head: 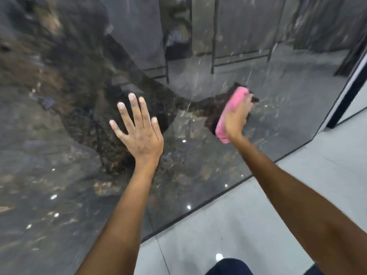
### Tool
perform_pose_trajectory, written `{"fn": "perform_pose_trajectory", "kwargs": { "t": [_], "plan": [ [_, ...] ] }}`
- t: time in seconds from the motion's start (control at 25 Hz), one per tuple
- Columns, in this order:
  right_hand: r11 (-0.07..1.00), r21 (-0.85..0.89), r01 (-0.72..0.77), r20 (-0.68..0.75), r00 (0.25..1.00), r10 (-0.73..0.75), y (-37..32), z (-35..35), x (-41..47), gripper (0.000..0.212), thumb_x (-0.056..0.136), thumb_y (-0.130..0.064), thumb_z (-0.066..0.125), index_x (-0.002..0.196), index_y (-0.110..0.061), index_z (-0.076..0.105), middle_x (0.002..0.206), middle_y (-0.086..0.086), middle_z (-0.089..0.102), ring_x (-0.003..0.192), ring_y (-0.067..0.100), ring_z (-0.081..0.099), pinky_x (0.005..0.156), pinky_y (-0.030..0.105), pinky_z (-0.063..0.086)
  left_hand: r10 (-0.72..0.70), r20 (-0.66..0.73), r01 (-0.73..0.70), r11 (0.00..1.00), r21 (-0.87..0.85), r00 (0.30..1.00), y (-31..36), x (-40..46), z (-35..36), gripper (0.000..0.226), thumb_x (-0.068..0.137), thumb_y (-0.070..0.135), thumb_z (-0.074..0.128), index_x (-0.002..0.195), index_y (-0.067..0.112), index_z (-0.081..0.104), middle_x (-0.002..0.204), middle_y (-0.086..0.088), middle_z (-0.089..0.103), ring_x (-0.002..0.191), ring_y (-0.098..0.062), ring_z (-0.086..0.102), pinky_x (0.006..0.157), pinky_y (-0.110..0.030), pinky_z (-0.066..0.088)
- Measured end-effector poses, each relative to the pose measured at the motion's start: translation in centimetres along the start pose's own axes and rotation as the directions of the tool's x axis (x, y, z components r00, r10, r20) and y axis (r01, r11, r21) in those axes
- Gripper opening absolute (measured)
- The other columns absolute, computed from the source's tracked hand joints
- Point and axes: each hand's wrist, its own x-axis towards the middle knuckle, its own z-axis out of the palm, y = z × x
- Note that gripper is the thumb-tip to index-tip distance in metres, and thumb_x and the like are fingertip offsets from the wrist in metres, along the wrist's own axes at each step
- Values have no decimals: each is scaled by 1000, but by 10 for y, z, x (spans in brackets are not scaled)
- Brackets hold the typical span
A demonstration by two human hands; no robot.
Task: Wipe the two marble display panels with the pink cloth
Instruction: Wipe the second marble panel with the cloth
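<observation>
A dark trouser leg [228, 267] shows lowest, above a pale grey floor [248, 225]. The left hand [139, 132] lies flat on the dark marble panel [49, 155], fingers straight and spread. Well apart, further right on the same panel, the right hand [237, 118] presses the folded pink cloth [230, 114] against the marble.

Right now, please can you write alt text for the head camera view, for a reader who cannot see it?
A person's right hand presses a folded pink cloth against a dark, glossy marble panel, while the left hand rests flat on the same panel with fingers spread. The pale tiled floor shows at lower right.
</observation>
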Motion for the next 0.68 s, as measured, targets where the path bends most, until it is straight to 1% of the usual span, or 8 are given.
{"fn": "perform_pose_trajectory", "kwargs": {
  "t": [0.08, 0.2, 0.28, 0.4, 0.48, 0.52, 0.6, 0.68],
  "plan": [
    [878, -146, 455, 171, 886, -431, -24, 24, -61, 78, 85, -4, 39, 154, -3, 5, 161, 17, -8, 149, 26, -8, 120, 50, 2, 79, 22, -80, 996, 49, 997, -5, -8, 2, 59, 105, 32, 26, 156, 13, 2, 163, -3, 3, 151, -29, -3, 117, -53, -1],
    [498, -123, 859, 430, 498, -753, -23, 13, -72, 92, 80, 1, 52, 155, -14, 1, 160, -1, -12, 146, 14, -22, 115, 60, 10, 80, 66, -82, 997, 17, 995, -2, 2, -7, 61, 103, 32, 31, 156, 15, 8, 164, 3, -8, 151, -21, -9, 117, -53, 0],
    [617, -145, 773, 344, 625, -701, -23, -21, 3, 86, 81, -4, 47, 155, -8, 5, 161, 4, -8, 148, 15, -18, 118, 56, 10, -49, 79, 57, 993, -104, 996, 9, 8, -15, 55, 99, 27, 44, 150, 17, 28, 161, 1, 14, 149, -21, 5, 114, -58, 8],
    [958, -93, 270, 95, 960, -262, -35, -69, 102, 77, 86, -14, 39, 153, 1, 5, 162, 16, -4, 149, 34, -4, 119, 52, 13, -127, 32, 131, 970, -204, 991, 45, 47, -17, 46, 93, 21, 50, 138, 15, 42, 151, -7, 36, 143, -25, 21, 109, -62, 17],
    [959, -139, 249, 43, 969, -245, -52, -61, 102, 71, 90, -7, 42, 153, 1, 11, 161, 22, 5, 147, 39, 8, 116, 53, 22, -141, -16, 133, 964, -230, 990, 87, 93, -4, 48, 95, 20, 47, 142, 13, 42, 154, -8, 36, 145, -27, 21, 112, -58, 13],
    [876, -150, 458, 63, 889, -454, -55, -51, 87, 72, 84, -3, 42, 152, 0, 19, 158, 24, 15, 143, 40, 17, 110, 54, 30, -186, -41, 172, 958, -229, 982, 110, 110, 3, 49, 96, 20, 45, 144, 13, 40, 156, -7, 33, 146, -29, 19, 114, -57, 9],
    [340, -184, 922, 229, 376, -898, -42, -34, 55, 79, 69, -7, 40, 148, -7, 36, 153, 16, 36, 141, 32, 27, 102, 53, 39, -301, -97, 282, 944, -171, 949, 142, 128, 18, 51, 100, 25, 39, 149, 13, 35, 159, -5, 29, 148, -33, 17, 114, -59, 6],
    [-55, -232, 971, 334, 26, -942, -25, -49, 97, 85, 66, -19, 46, 149, -18, 32, 152, 4, 40, 144, 18, 24, 106, 43, 31, -359, -117, 349, 932, -99, 926, 151, 125, 29, 53, 101, 25, 38, 152, 12, 30, 160, -6, 24, 148, -35, 15, 115, -62, 6]
  ]
}}
